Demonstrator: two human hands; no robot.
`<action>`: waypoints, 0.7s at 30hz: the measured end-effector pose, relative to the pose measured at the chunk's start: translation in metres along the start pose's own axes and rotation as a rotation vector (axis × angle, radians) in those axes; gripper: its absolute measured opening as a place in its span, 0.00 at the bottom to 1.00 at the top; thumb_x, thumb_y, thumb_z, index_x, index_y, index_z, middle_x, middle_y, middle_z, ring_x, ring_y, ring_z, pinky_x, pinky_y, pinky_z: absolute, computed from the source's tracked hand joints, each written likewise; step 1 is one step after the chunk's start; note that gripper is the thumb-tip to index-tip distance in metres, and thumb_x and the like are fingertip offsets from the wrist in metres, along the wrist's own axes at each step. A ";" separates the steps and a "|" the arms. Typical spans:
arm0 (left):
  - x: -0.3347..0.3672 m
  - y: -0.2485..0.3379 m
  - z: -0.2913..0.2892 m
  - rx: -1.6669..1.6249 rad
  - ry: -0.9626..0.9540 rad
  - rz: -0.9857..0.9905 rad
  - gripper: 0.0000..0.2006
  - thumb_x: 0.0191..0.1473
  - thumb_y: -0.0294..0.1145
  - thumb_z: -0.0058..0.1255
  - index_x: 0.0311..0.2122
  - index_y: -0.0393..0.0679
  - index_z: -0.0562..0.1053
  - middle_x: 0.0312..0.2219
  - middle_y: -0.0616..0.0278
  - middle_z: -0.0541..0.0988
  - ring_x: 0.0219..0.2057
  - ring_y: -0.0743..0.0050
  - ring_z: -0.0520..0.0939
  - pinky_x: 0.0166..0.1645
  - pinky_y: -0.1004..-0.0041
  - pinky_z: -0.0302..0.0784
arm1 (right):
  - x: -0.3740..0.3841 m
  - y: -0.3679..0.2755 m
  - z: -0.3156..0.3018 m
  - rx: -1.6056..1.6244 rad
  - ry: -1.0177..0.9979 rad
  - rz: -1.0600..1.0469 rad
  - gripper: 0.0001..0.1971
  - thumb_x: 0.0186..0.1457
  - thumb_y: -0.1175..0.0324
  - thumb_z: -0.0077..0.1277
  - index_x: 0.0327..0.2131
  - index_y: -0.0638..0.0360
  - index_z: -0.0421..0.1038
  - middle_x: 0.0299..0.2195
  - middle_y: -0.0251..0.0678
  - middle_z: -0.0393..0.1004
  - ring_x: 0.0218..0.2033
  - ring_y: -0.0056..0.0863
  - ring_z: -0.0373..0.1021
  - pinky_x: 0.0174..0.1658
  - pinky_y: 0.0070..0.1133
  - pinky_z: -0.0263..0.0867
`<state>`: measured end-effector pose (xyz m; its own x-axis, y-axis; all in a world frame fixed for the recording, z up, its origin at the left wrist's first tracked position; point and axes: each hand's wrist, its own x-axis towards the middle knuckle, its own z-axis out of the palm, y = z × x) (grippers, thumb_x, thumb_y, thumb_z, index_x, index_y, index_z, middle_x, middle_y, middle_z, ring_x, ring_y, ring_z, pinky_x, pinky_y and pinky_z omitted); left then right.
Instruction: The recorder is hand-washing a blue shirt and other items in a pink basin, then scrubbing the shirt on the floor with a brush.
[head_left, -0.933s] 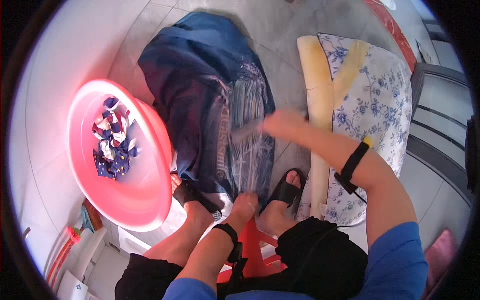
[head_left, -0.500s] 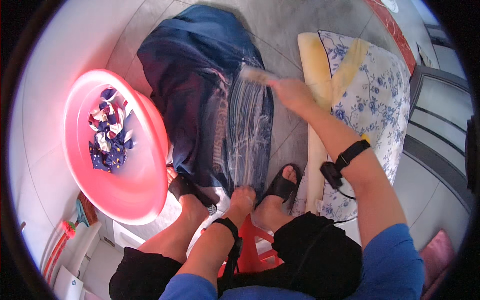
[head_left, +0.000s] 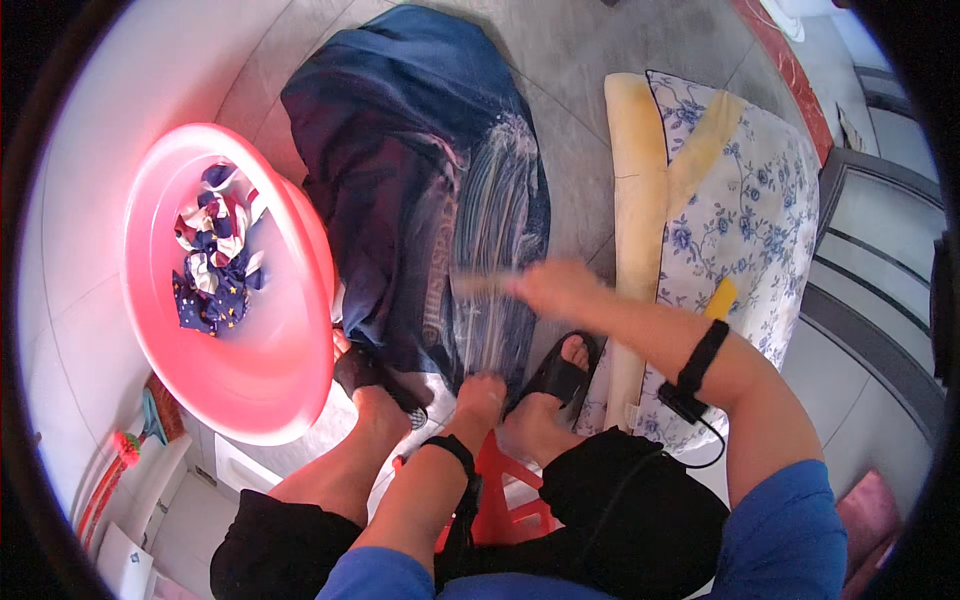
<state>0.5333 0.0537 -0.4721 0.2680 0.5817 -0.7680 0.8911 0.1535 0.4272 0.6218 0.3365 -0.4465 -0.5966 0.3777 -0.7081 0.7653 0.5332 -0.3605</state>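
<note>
A large dark blue cloth (head_left: 380,120) lies spread on the floor in front of me, with pale lettering and a streak of white suds (head_left: 500,170) down its right part. My right hand (head_left: 555,288) is closed round the handle of a scrubbing brush (head_left: 482,284), blurred by motion, whose head is over the sudsy strip around the cloth's middle. At the near edge of the cloth, between my feet, my left hand (head_left: 482,392) grips the fabric; its fingertips are partly hidden.
To the left a pink basin (head_left: 290,400) stands tilted, holding patterned cloths (head_left: 215,260) in cloudy water. A floral cushion (head_left: 745,200) with yellowed edges lies to the right. My sandalled feet flank the cloth's near end, and a red stool (head_left: 495,500) is under me.
My right hand has drawn the brush toward me, from the far end of the sudsy strip to its middle. My left hand stays at the near edge.
</note>
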 end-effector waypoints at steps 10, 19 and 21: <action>-0.001 -0.011 0.015 -0.016 0.012 -0.003 0.09 0.49 0.30 0.49 0.33 0.44 0.80 0.35 0.54 0.80 0.39 0.57 0.82 0.45 0.62 0.77 | -0.028 -0.033 0.029 -0.001 -0.133 -0.023 0.22 0.61 0.50 0.40 0.31 0.57 0.78 0.33 0.50 0.77 0.37 0.47 0.76 0.40 0.41 0.70; 0.001 -0.002 -0.006 0.028 -0.085 -0.029 0.10 0.47 0.31 0.52 0.36 0.45 0.79 0.37 0.54 0.80 0.42 0.59 0.82 0.47 0.65 0.76 | 0.009 0.019 0.001 -0.032 0.027 0.163 0.22 0.63 0.48 0.38 0.40 0.52 0.77 0.38 0.49 0.77 0.39 0.48 0.75 0.40 0.41 0.70; -0.005 -0.005 -0.003 0.043 -0.080 0.004 0.10 0.46 0.29 0.54 0.36 0.44 0.79 0.36 0.53 0.80 0.42 0.58 0.82 0.47 0.65 0.76 | -0.024 -0.018 0.015 -0.073 -0.073 0.028 0.21 0.62 0.49 0.39 0.42 0.51 0.76 0.38 0.47 0.78 0.39 0.48 0.76 0.39 0.40 0.71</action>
<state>0.5265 0.0528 -0.4686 0.2982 0.5166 -0.8026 0.9044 0.1160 0.4107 0.6257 0.3069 -0.4323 -0.5540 0.3386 -0.7606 0.7605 0.5776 -0.2968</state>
